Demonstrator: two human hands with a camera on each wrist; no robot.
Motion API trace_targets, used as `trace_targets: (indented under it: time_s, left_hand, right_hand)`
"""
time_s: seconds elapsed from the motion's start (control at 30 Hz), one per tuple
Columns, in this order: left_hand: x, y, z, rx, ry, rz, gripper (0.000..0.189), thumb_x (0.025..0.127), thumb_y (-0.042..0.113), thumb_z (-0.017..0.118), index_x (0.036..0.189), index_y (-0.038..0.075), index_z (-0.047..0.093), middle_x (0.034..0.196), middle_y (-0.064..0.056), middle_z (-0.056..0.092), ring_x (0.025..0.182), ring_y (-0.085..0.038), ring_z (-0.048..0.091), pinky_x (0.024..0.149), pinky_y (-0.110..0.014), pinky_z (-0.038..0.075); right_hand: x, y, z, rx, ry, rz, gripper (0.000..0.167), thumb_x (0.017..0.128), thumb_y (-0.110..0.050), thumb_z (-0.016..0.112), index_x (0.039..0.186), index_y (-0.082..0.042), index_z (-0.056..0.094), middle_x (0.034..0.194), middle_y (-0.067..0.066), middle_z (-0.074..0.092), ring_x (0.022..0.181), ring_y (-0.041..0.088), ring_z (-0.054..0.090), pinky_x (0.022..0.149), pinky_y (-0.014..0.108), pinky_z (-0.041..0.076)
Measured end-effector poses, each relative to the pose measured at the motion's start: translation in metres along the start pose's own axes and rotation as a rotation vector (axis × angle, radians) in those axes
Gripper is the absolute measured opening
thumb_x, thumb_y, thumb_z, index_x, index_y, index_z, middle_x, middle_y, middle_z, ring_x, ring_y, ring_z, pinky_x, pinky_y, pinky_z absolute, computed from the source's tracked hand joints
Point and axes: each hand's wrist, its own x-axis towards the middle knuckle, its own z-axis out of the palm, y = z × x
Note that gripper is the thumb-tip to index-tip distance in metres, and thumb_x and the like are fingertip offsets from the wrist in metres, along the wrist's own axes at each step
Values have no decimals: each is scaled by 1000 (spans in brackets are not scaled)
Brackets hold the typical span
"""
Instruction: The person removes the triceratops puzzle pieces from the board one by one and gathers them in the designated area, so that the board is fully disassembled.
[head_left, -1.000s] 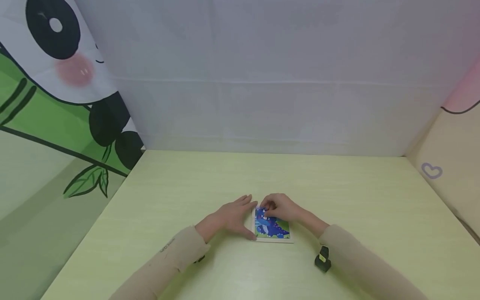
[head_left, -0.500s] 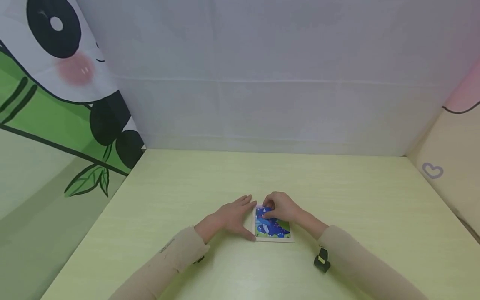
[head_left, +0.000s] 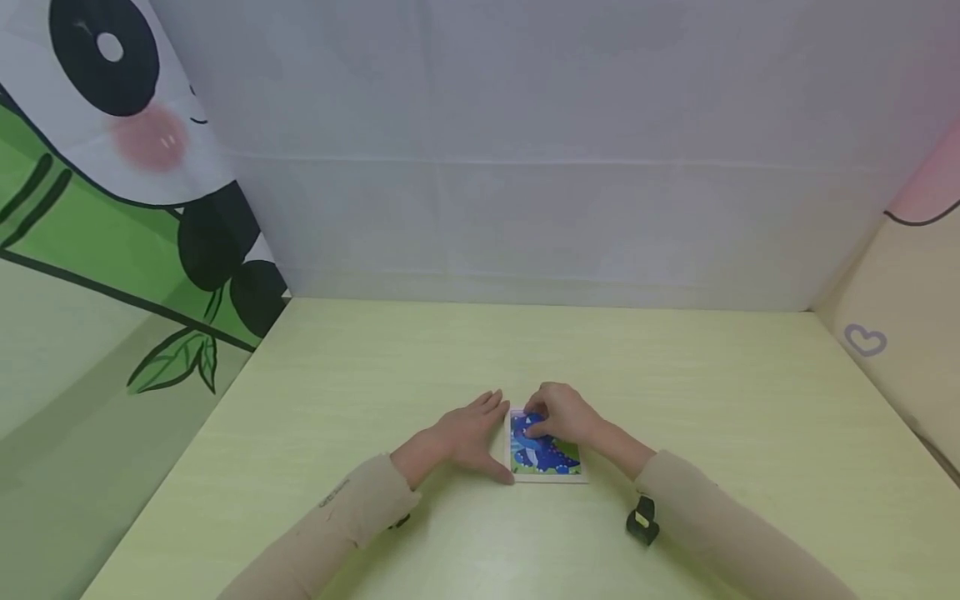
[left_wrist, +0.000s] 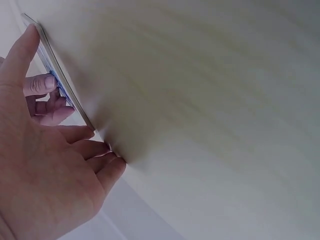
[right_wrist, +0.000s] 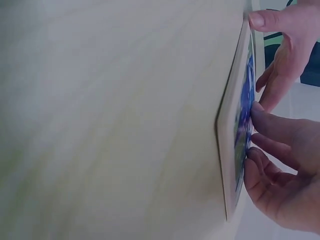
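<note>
A small square jigsaw puzzle [head_left: 546,460] with a blue dinosaur in a pale frame lies flat on the table. My left hand [head_left: 471,435] steadies its left side, thumb at the near corner and fingers spread toward the far corner. In the left wrist view the left hand's fingertips [left_wrist: 118,163] touch the tabletop along the puzzle's edge [left_wrist: 65,82]. My right hand [head_left: 568,415] is curled over the upper part of the picture, thumb and fingers pinching at a puzzle piece by the dinosaur's head. The fingers hide that piece's outline; the right wrist view shows their tips on the picture [right_wrist: 244,107].
The pale yellow table [head_left: 375,358] spreads around the puzzle on all sides. A white cloth wall [head_left: 555,225] rises behind it, with a cartoon-printed panel [head_left: 150,192] at left. A dark wrist device [head_left: 642,521] hangs below the right sleeve.
My right hand has shifted very slightly to the right and away from me over the picture, staying in contact with it. The left hand and the puzzle stay almost still.
</note>
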Motion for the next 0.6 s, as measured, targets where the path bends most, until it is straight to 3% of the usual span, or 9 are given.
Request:
trace_targets:
  time_s: [0.17, 0.43, 0.6]
  left_hand:
    - [0, 0, 2, 17, -3, -10, 111, 65, 66, 66, 145, 5, 19, 151, -13, 12, 138, -27, 8, 108, -42, 27]
    - [0, 1, 1, 9, -6, -12, 111, 65, 65, 66, 145, 6, 18, 151, -12, 10, 139, -26, 7, 109, -41, 26]
    - [1, 0, 2, 20, -5, -14, 111, 65, 66, 65, 145, 6, 18, 151, -12, 10, 139, -25, 7, 109, -40, 26]
  right_hand:
    - [5, 2, -1, 44, -35, 22, 28, 68, -13, 79, 89, -3, 65, 79, 1, 59, 73, 12, 52, 68, 24, 48]
    - [10, 6, -2, 79, -60, 61, 30, 65, -14, 82, 87, -5, 64, 79, -1, 58, 71, 12, 51, 65, 23, 48]
    - [9, 6, -3, 103, -49, 43, 32, 64, -13, 82, 87, -5, 62, 79, -1, 59, 72, 11, 52, 64, 22, 47]
